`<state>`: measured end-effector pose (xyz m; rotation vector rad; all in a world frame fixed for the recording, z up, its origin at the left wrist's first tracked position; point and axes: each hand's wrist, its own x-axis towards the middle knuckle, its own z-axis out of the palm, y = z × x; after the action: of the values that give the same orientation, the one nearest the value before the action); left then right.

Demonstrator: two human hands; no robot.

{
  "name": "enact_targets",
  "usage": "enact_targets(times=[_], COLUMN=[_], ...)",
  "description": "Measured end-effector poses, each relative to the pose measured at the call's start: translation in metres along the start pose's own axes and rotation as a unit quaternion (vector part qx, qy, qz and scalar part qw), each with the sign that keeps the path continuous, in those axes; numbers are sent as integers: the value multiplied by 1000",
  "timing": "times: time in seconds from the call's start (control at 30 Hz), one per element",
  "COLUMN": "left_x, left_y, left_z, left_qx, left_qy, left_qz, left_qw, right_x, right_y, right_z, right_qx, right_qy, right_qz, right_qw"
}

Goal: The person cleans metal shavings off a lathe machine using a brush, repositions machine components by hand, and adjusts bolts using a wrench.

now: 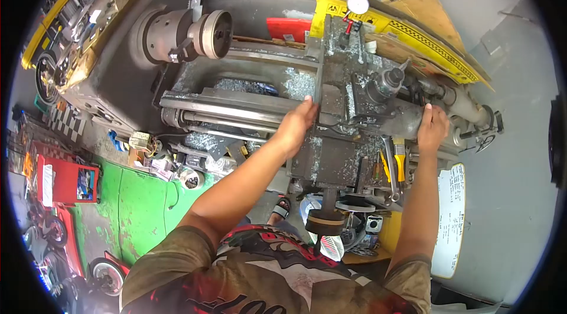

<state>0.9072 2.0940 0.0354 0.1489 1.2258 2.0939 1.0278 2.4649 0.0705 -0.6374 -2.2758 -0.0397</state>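
Observation:
My left hand (299, 122) rests with its fingers stretched against the left edge of the lathe carriage (338, 157), just beside the bed rails (230, 110). Fingers extended, my right hand (433, 128) lies at the right end of the carriage, touching a dull grey rounded part (403, 120); its fingertips are partly hidden. Between and beyond the hands stands the tool post (387, 85). A dial gauge (357, 4) on a red-and-black holder sits at the far end of the cross slide. Metal chips (300, 83) lie over the bed and slides.
The chuck (168, 36) protrudes from the headstock at left. The tailstock (466, 104) is at right. A wrench (390, 169) and yellow-handled brush (400, 157) lie near my right forearm. A round handwheel (325, 221) projects towards my body. Yellow panels (413, 45) lean behind.

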Motion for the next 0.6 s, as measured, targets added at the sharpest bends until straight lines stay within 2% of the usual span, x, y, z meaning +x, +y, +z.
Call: enact_targets(times=[0.3,0.4,0.6], left_x=[-9,2,-6], left_y=[29,35,52], left_z=[30,28,37], left_qx=[-19,-14,-1], left_qy=[34,31,-7], left_qz=[-47,-93,-99], left_qw=[998,995,995], right_x=[0,1,-3], right_y=[3,-3,7], right_z=[7,2,5], right_qx=[34,43,34], right_qy=[-1,-4,16], right_qz=[0,21,9], right_qw=[999,999,999])
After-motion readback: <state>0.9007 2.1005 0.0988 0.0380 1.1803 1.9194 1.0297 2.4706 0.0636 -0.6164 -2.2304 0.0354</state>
